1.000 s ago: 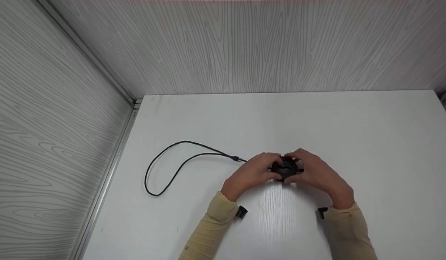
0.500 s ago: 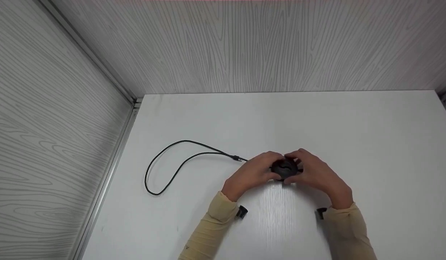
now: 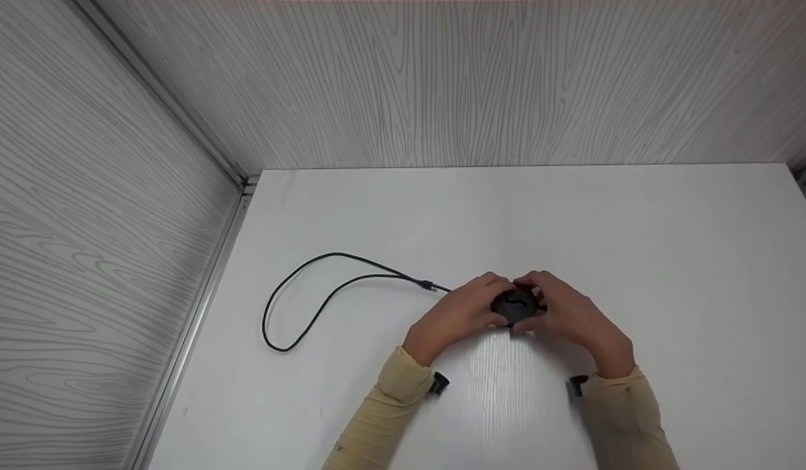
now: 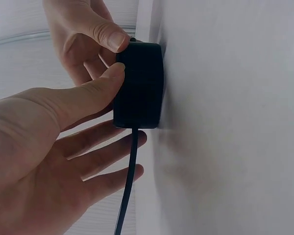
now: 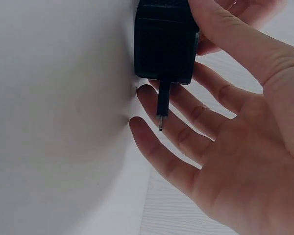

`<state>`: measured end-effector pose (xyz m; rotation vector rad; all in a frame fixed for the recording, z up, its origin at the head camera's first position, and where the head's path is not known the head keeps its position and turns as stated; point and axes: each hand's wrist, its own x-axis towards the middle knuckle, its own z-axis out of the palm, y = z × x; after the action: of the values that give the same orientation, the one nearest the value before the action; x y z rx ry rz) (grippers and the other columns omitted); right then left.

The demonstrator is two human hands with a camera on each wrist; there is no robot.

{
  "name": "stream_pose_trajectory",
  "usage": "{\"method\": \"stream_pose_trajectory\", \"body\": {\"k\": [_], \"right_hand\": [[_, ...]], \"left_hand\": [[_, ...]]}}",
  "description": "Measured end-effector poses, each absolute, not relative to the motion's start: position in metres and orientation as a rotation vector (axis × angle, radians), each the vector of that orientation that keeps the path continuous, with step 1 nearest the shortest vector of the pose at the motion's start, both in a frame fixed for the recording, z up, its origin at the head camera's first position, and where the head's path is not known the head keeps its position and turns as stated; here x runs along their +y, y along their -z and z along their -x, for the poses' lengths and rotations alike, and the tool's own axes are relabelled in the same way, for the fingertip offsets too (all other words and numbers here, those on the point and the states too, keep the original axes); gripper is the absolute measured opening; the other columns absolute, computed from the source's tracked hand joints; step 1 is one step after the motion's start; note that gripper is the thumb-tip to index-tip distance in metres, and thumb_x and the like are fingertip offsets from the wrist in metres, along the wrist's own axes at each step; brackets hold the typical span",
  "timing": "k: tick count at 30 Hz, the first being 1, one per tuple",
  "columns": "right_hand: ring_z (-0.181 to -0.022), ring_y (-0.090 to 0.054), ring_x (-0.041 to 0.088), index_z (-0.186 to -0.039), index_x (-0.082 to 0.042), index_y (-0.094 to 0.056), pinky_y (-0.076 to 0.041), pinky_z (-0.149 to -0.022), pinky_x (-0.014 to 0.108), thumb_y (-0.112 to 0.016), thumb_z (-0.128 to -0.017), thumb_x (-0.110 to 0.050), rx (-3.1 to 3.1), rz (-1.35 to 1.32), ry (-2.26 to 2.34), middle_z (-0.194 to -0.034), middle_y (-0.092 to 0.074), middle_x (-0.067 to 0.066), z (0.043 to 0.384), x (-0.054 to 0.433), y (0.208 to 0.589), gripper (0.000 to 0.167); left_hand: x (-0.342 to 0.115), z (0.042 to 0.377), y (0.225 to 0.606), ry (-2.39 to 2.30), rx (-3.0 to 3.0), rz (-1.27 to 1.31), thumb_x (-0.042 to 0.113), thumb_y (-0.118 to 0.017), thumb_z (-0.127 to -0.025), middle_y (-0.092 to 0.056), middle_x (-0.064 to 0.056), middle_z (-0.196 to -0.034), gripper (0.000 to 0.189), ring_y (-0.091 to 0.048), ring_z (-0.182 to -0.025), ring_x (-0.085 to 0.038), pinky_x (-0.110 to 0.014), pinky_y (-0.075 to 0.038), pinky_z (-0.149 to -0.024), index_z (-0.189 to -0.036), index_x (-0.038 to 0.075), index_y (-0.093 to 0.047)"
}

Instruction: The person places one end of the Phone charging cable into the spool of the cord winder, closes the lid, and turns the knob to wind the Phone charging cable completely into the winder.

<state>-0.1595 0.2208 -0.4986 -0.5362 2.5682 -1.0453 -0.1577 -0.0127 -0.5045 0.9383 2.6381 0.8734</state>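
A small black rounded case sits at the table surface between my hands, a curved mark on its top. My left hand grips its left side, thumb on the near edge and fingers at the far edge. Opposite it, my right hand pinches the right side. In the left wrist view a thin black cable leaves one end of the case, while the other fingers spread beside it. The right wrist view has a short plug with a metal tip sticking out of the opposite end.
The cable runs left on the white table into a wide loop, with a connector where its strands meet. Wood-grain panels rise behind and at the left. Small black pieces stick out at both wrists.
My left fingers have shifted along the case's far edge, and more of its top shows. The right hand keeps its grip. The cable loop has barely moved.
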Motion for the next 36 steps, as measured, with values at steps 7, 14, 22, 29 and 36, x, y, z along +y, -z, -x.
{"method": "stream_pose_trajectory", "body": {"k": [7, 14, 22, 29, 36], "right_hand": [[-0.117, -0.060, 0.028, -0.144, -0.010, -0.056, -0.047, -0.104, 0.050, -0.094, -0.080, -0.030, 2.511, 0.549, 1.103, -0.137, -0.062, 0.012, 0.163, 0.223, 0.504, 0.077], [-0.119, -0.062, 0.032, -0.154, -0.006, -0.048, -0.050, -0.104, 0.051, -0.090, -0.085, -0.028, 2.457, 0.614, 1.101, -0.140, -0.062, 0.017, 0.165, 0.241, 0.501, 0.084], [-0.112, -0.068, 0.029, -0.137, -0.005, -0.064, -0.052, -0.097, 0.046, -0.071, -0.101, -0.024, 2.455, 0.507, 1.019, -0.124, -0.072, 0.014, 0.164, 0.256, 0.494, 0.041], [-0.112, -0.070, 0.025, -0.123, -0.007, -0.075, -0.053, -0.098, 0.042, -0.071, -0.102, -0.027, 2.471, 0.529, 0.952, -0.119, -0.078, 0.009, 0.167, 0.254, 0.498, 0.029], [-0.095, -0.066, 0.015, -0.113, -0.014, -0.080, -0.051, -0.084, 0.029, -0.072, -0.100, -0.025, 2.503, 0.521, 0.957, -0.105, -0.080, 0.002, 0.170, 0.258, 0.498, 0.018]], "left_hand": [[-0.006, 0.156, 0.510, -0.756, 2.689, -0.936, 0.032, -0.077, -0.098, -0.054, 0.001, -0.156, 0.072, -0.056, -0.140, -0.015, -0.030, -0.047, -0.115, -0.160, 0.021, -0.043], [0.007, 0.155, 0.518, -0.567, 2.807, -0.977, 0.044, -0.077, -0.096, -0.055, 0.001, -0.157, 0.082, -0.060, -0.136, -0.020, -0.037, -0.051, -0.111, -0.164, 0.024, -0.036], [0.012, 0.153, 0.521, -0.381, 2.874, -1.002, 0.050, -0.070, -0.099, -0.052, 0.002, -0.159, 0.076, -0.057, -0.139, -0.018, -0.037, -0.052, -0.108, -0.163, 0.023, -0.039], [0.019, 0.155, 0.515, -0.358, 2.864, -0.989, 0.048, -0.068, -0.100, -0.054, 0.003, -0.156, 0.073, -0.056, -0.136, -0.019, -0.038, -0.051, -0.104, -0.163, 0.026, -0.038], [0.023, 0.164, 0.509, -0.436, 2.806, -1.014, 0.039, -0.075, -0.094, -0.058, 0.003, -0.147, 0.068, -0.055, -0.124, -0.018, -0.031, -0.053, -0.097, -0.155, 0.023, -0.049]]}}
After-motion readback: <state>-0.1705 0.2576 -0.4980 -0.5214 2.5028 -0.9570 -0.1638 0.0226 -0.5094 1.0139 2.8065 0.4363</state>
